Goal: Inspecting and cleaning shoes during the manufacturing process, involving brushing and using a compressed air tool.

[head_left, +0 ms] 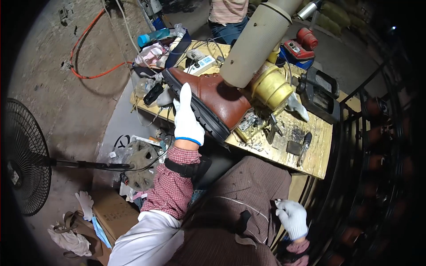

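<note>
Two gloved hands in view. Left hand (187,119) lies flat along the black sole of the brown leather boot (212,98), fingers stretched toward 12 o'clock, palm against the tread; grip is spread and pressing, not pinching. Boot lies tilted on the bench (310,155), toe toward 5 o'clock, heel toward 10 o'clock, its upper partly hidden under the beige cylinder (253,42) of a machine that cuts across the frame at 1 o'clock. Brass-coloured fitting (271,86) sits just beside the boot's shaft at its 3 o'clock; where boot meets it is hidden. Right hand (293,217) rests low at 5 o'clock on the person's lap, well apart from the boot, fingers loosely curled, holding nothing that I can see; fingertips hard to make out. Another person's torso is cut off at the top edge. Fan (24,159) at 9 o'clock is clipped by the dark rim. Small tools on the bench at 3 o'clock are blurred, can't identify. Right third of frame too dark to read.
</note>
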Demonstrator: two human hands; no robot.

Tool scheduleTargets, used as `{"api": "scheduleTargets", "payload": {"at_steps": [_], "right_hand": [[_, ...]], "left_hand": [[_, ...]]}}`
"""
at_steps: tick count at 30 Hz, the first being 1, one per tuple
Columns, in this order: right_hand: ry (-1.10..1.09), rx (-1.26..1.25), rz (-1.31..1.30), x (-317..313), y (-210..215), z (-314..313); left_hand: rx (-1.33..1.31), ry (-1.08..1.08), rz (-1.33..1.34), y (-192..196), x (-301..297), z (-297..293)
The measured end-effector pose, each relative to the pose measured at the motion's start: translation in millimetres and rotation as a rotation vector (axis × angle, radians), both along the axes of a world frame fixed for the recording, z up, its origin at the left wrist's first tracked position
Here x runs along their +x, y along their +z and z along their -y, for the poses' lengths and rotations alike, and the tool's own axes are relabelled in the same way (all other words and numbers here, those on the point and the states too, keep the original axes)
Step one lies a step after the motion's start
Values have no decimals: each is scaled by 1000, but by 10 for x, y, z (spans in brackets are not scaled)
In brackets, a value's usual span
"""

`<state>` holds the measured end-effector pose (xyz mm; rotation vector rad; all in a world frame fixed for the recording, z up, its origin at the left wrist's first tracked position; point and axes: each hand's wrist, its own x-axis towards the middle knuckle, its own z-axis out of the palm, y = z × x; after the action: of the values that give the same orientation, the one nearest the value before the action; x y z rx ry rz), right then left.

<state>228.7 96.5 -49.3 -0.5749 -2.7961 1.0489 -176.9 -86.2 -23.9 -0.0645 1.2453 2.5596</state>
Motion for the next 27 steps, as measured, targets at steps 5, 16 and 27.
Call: {"api": "scheduleTargets", "payload": {"at_steps": [5,16,27], "right_hand": [[-356,-180,3,477,-201,253],[70,85,-331,-623,633,91],[130,499,-355,345,1795,911]], "left_hand": [[-8,186,85,320,-165,-228],[186,-104,146,156,629,447],[174,-1301,-91,199,1854,-57]]}}
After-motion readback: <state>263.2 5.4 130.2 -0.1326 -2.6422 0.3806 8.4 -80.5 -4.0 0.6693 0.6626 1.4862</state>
